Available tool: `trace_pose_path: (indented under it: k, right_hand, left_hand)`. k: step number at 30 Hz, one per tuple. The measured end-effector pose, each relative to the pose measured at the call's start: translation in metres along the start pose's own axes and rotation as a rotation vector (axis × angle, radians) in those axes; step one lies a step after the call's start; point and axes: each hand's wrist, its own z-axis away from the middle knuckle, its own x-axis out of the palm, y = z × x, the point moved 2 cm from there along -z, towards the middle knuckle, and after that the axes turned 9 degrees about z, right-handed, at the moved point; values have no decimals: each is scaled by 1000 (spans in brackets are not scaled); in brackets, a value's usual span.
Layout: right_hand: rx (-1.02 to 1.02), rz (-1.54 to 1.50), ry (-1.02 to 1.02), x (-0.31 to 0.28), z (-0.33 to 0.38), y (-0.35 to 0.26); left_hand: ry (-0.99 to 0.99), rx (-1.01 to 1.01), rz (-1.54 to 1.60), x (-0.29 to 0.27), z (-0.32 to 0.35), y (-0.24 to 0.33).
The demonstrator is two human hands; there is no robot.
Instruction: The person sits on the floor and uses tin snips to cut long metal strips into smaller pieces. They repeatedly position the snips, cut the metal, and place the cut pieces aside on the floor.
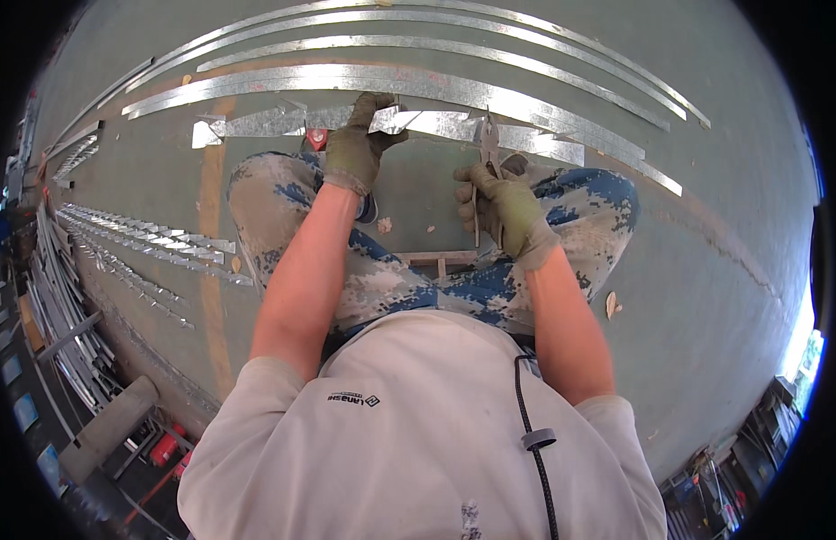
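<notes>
A notched, bent strip of shiny sheet metal (431, 123) runs crosswise in front of my knees. My left hand (355, 151), in an olive work glove, is closed around this strip left of its middle, with the fingers partly hidden behind the metal. In my right hand (503, 207), gloved the same way, are metal pliers (489, 142), their handles pointing back toward me. The jaws of the pliers are at the strip, right of its middle; whether they bite into it, I cannot tell. A small red object (317, 139) shows beneath the strip beside my left hand.
Several long flat metal strips (400, 79) lie beyond the notched one. To the left are toothed, bent strips (152, 234) on the green floor (706, 297), and a pile of metal lengths (62, 315). Part of a low wooden stool (441, 259) shows between my legs.
</notes>
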Motion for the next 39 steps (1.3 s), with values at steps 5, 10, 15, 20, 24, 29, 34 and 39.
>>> trace_pose_path:
  k: [5,10,15,20,24,29,34,39]
  right_hand:
    - [-77,-116,-135,-5,-1,-3]
    - [-38,-80,-69,-2,5,6]
    - [-4,-90,-81,-6,8,20]
    - [-15,-87,-77,-8,8,24]
    - [-5,-47,-15,-6,9,28]
    - [-58,149,126,-7,-6,33]
    - [-63,209,179,-8,-10,38]
    - [-119,360,207,-5,-19,43]
  left_hand:
    - [52,-80,167,-5,-4,-3]
    - [110,-73,212,-10,-9,-5]
    - [137,-74,200,-10,-9,-4]
    - [161,-107,190,-9,-9,-5]
    - [163,-89,218,-12,-11,-6]
    - [198,-78,226,-11,-10,-4]
    - [161,-81,249,-12,-9,-4]
    - [132,-68,226,-9,-6,-3]
